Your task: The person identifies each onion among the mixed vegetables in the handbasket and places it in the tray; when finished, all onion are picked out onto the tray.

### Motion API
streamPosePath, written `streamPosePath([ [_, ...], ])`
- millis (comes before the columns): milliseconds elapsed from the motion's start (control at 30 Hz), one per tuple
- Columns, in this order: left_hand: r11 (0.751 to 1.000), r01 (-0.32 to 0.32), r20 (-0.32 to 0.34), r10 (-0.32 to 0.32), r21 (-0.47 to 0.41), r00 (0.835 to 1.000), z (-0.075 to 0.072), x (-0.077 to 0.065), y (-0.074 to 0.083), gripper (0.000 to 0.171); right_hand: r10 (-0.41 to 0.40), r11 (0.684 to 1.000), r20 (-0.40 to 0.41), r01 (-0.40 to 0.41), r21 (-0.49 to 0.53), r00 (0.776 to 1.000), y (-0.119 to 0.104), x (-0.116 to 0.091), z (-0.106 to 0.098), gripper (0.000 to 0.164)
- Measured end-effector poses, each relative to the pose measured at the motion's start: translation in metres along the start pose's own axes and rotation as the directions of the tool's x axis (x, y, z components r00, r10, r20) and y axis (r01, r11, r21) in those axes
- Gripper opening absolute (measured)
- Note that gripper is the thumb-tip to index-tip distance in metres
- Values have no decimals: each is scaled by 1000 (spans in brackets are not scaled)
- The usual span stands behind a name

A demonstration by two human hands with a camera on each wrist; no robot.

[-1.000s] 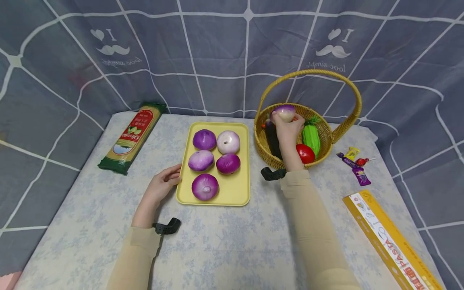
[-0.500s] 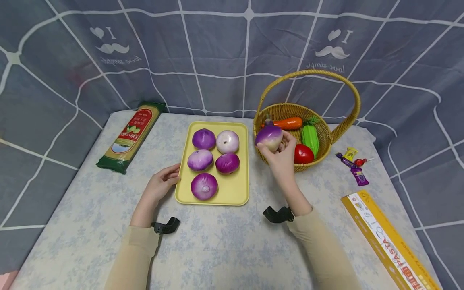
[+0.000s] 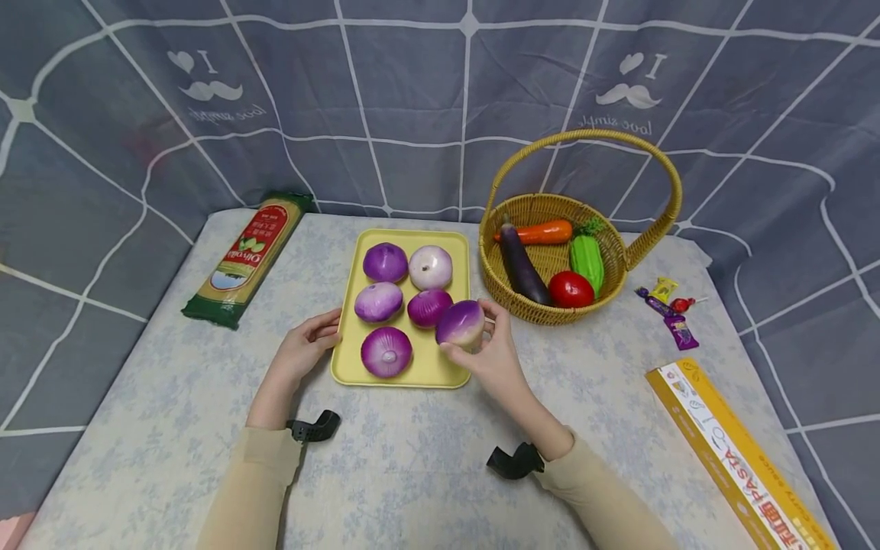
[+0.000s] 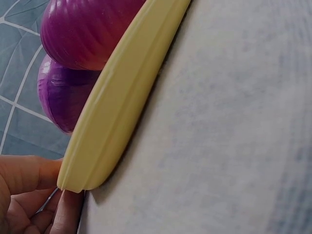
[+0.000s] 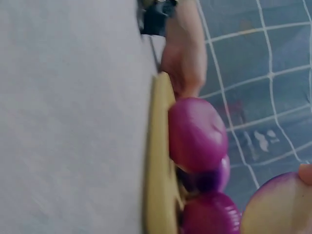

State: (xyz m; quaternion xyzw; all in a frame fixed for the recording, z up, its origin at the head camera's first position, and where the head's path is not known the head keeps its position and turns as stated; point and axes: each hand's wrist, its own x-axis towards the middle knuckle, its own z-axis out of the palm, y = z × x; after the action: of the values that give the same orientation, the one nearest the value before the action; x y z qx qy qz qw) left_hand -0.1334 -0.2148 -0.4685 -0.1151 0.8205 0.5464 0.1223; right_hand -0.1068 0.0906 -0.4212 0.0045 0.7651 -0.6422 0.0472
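Observation:
My right hand (image 3: pixel 496 353) pinches a purple-and-white onion (image 3: pixel 459 325) between thumb and fingers, over the right side of the yellow tray (image 3: pixel 429 370). In the right wrist view that onion (image 5: pixel 278 207) shows its pale side, next to a fingertip. My left hand (image 3: pixel 305 347) grips the tray's left edge; in the left wrist view its thumb (image 4: pixel 31 173) lies at the rim with fingers underneath. Several onions lie on the tray: a dark purple one (image 3: pixel 385 263), a whitish one (image 3: pixel 430 267), a pale purple one (image 3: pixel 379 302), and two striped purple ones (image 3: pixel 386 352).
A wicker basket (image 3: pixel 525 309) with a tall handle stands right of the tray, holding an eggplant (image 3: pixel 521 267), a carrot (image 3: pixel 546 232), a green vegetable (image 3: pixel 587 263) and a tomato (image 3: pixel 571 289). Wrapped candies (image 3: pixel 681 332) and a pasta box (image 3: pixel 739 451) lie farther right, a noodle packet (image 3: pixel 247 260) left.
My right hand has lifted the onion out of the basket and carried it left and toward me, over the tray. The left hand has stayed at the tray's edge.

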Motion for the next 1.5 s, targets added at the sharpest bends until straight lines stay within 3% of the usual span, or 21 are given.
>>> streamPosePath([
  [233,1000,3,0,-3,-8,1000,0,1,1,52,17,997,11,-16,-77,1000,11,-7,13,87],
  [433,1000,3,-1,-3,2,1000,1,1,1,52,36,973,2,-35,-227,999,20,-6,21,88],
  [600,1000,4,1,-4,-1,1000,1,1,1,53,43,961,3,-41,-274,999,22,-6,24,88],
  [967,1000,8,-5,-8,-1,1000,2,1,0,52,1,959,-33,-10,-283,999,25,-5,29,90],
  [1167,1000,0,-5,0,7,1000,2,2,0,52,-10,967,-22,4,-256,1000,26,-5,29,101],
  [1500,1000,-1,-9,1,5,1000,1,2,-2,52,-82,942,7,80,-327,997,26,-10,26,104],
])
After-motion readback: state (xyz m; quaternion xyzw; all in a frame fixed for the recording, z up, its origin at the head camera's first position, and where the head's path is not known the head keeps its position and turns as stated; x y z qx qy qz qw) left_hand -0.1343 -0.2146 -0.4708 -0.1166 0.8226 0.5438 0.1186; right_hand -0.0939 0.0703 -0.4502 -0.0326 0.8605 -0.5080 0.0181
